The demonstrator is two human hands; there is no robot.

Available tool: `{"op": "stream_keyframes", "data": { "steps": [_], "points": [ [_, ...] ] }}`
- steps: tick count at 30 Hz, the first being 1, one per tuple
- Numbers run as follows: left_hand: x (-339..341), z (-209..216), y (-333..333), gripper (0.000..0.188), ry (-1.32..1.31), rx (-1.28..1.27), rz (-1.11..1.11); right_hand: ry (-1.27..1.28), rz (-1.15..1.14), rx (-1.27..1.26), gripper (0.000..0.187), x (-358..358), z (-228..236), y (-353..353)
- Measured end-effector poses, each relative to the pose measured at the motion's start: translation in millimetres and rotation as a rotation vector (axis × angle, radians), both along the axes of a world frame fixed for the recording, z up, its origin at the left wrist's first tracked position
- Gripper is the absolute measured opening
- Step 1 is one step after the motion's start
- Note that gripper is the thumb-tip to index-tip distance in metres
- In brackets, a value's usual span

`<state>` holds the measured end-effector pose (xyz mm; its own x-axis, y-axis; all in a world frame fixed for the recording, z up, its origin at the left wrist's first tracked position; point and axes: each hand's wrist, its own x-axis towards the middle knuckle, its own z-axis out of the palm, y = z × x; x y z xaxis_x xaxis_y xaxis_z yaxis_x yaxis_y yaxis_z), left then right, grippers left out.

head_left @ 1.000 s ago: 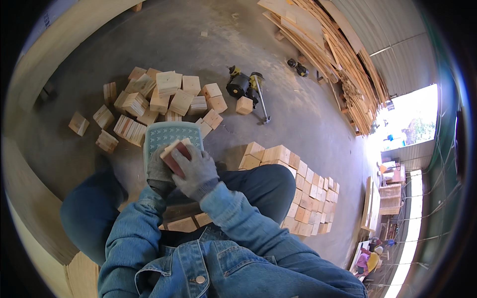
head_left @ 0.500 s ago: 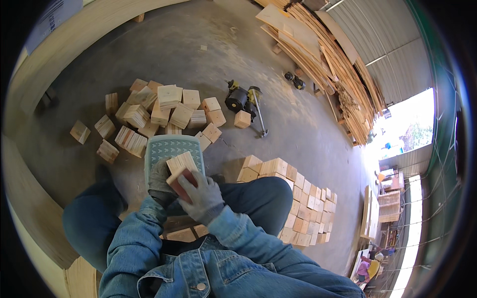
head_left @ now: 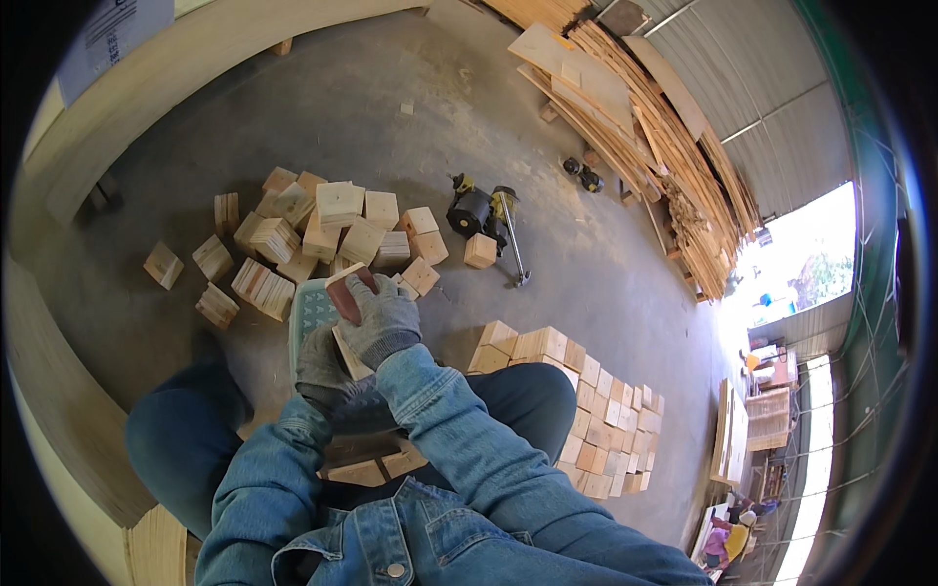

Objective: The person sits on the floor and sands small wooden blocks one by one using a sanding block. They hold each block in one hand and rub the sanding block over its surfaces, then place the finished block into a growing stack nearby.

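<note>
My gloved left hand [head_left: 324, 366] is wrapped round a pale wooden block [head_left: 351, 357], held above a light green plastic stool [head_left: 310, 311] with a textured top. My gloved right hand [head_left: 384, 320] grips a reddish-brown sanding block [head_left: 346, 297] with a pale edge, its fingers bent over it. The sanding block lies over the far part of the wooden block. Much of the wooden block is hidden by both hands.
Beyond the stool lies a loose heap of wooden blocks [head_left: 362, 238]. Right of my knee, more blocks [head_left: 596, 420] stand in close rows. Black-and-yellow power tools [head_left: 471, 210] and a hammer [head_left: 513, 239] lie on the floor. Stacked boards [head_left: 645, 127] line the far right wall.
My right hand has pushed the sanding block away from me, up along the wooden block. My left hand keeps its hold. The whole view has shifted slightly.
</note>
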<state>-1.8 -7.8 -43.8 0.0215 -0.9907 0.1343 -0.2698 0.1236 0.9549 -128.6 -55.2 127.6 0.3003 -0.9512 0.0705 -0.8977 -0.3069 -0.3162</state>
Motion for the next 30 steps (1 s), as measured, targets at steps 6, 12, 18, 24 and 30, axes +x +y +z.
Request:
{"op": "stream_keyframes", "data": {
  "steps": [6, 12, 18, 24, 30],
  "points": [
    [13, 48, 11, 0.059, -0.028, -0.083, -0.019, 0.057, 0.040, 0.056, 0.072, -8, 8, 59],
    [13, 45, 20, 0.064, -0.112, -0.014, 0.020, -0.042, 0.159, -0.013, 0.079, -44, 7, 139],
    [15, 22, 19, 0.073, -0.325, 0.011, -0.050, 0.031, 0.110, -0.024, 0.074, -18, 7, 86],
    [8, -4, 10, 0.084, -0.151, 0.034, -0.027, 0.049, -0.012, 0.009, 0.069, 7, 0, -2],
    [4, 22, 20, 0.093, -0.215, 0.045, 0.001, 0.105, 0.005, 0.022, 0.076, -19, -5, 50]
  ]
}}
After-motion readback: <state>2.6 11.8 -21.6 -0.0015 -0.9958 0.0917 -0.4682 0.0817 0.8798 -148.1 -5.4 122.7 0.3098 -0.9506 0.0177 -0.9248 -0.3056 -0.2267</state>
